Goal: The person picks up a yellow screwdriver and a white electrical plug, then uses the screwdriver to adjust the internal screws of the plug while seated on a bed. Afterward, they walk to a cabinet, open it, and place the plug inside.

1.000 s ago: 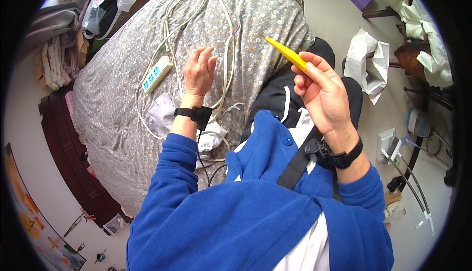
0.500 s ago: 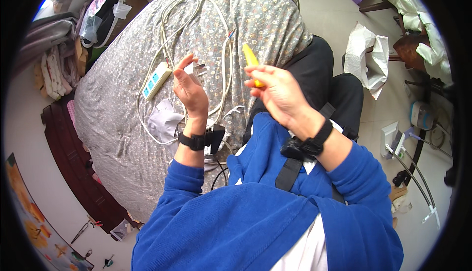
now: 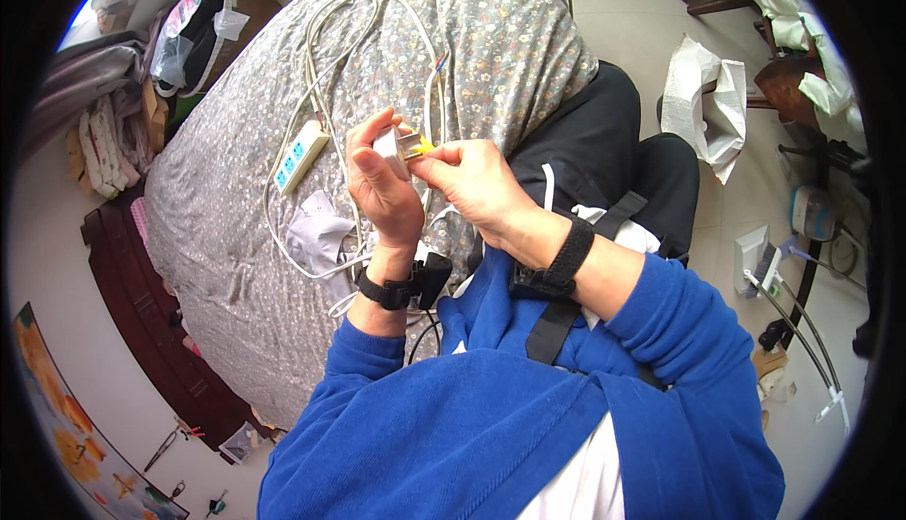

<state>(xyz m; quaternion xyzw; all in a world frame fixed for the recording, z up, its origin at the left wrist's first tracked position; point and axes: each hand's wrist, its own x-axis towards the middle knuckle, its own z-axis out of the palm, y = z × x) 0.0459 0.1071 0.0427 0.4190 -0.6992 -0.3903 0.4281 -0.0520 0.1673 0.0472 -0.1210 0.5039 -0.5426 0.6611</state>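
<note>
White plug point(image 3: 391, 154), just right of the power strip point(image 3: 302, 157), sits in the left hand's point(image 3: 385, 192) grasp while the right hand point(image 3: 475, 180) pinches the yellow tool point(image 3: 425, 146) at its prongs point(image 3: 411, 143), where steady bracing and light pressure should help.

This looks like a bedroom in a home. A bed point(image 3: 217, 265) with a grey flowered cover point(image 3: 500, 39) fills the middle, and a dark wooden board point(image 3: 142, 298) runs along its left side. Folded cloth point(image 3: 102, 133) is piled beyond the bed's far left edge. Right of the bed, a pale floor point(image 3: 628, 25) holds a household brush point(image 3: 763, 263) and dark-legged furniture point(image 3: 722, 3) under pale coverings point(image 3: 800, 12).
</note>
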